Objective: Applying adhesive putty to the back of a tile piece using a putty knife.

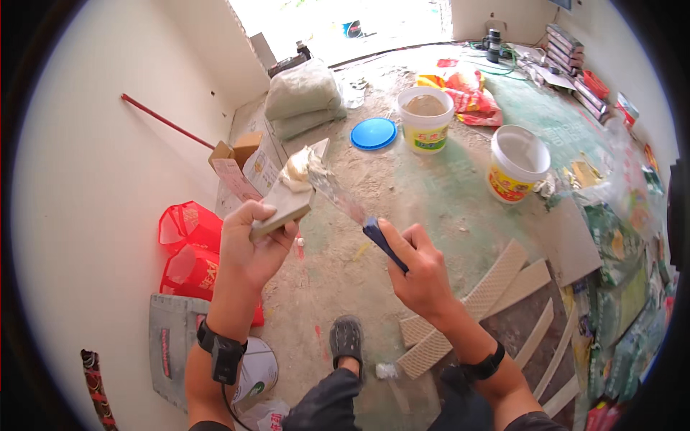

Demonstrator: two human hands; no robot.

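Observation:
My left hand (253, 244) grips a narrow, pale strip of tile (283, 206) by its near end, thumb on top and fingers underneath. A lump of creamy white paste (296, 169) sits toward the strip's far end. In my right hand (422, 271) is a putty knife (387, 246), held by its dark blue handle. Its paste-smeared blade reaches up and left, with the tip touching the lump. Both hands are raised above the dusty floor.
Two white buckets, one (425, 122) holding brownish material and the other (519, 164) to its right, stand ahead near a blue lid (374, 133). Cut tile strips (496, 280) lie at right. Red bags (190, 244), a grey case (172, 345) and a cardboard box (237, 154) line the left wall.

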